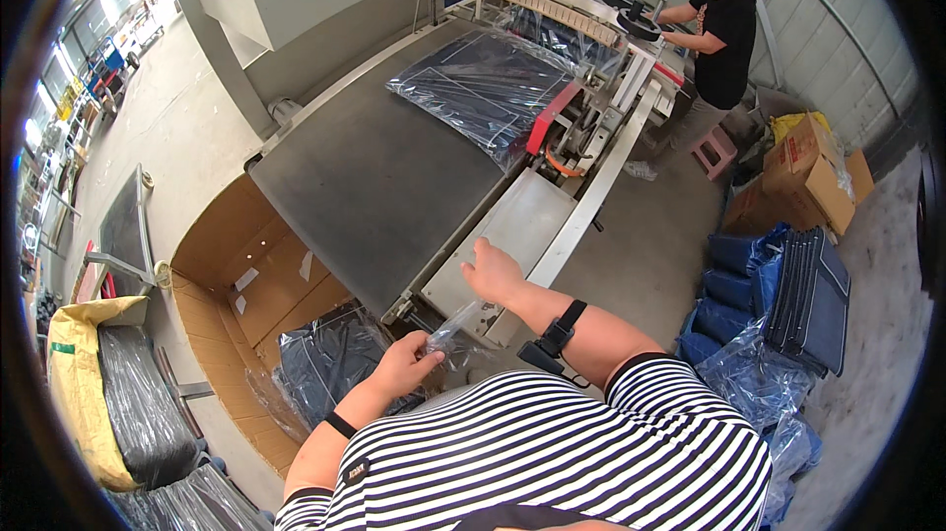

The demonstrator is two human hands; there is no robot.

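Note:
My left hand (pixel 406 365) is closed, thumb against fingers, on a strip of clear plastic film (pixel 455 322) near the front corner of the conveyor. The film slants up from it toward the machine's edge, and some hangs below. My right hand (pixel 493 273) hovers over the pale metal plate (pixel 532 216) beside the belt, its fingers loosely bent and apart, with nothing visible in them. Farther along the dark conveyor belt (pixel 384 176) lies a dark flat item in a clear plastic bag (pixel 483 83), its edge beside the red-covered sealing unit (pixel 554 117).
A large open cardboard box (pixel 212 270) at the left holds plastic-wrapped dark items (pixel 330 359). A co-worker (pixel 727 33) stands at the far right of the machine. Blue bundles (pixel 734 290) and stacked dark folded panels (pixel 810 299) sit at the right, with cardboard cartons (pixel 798 166) beyond.

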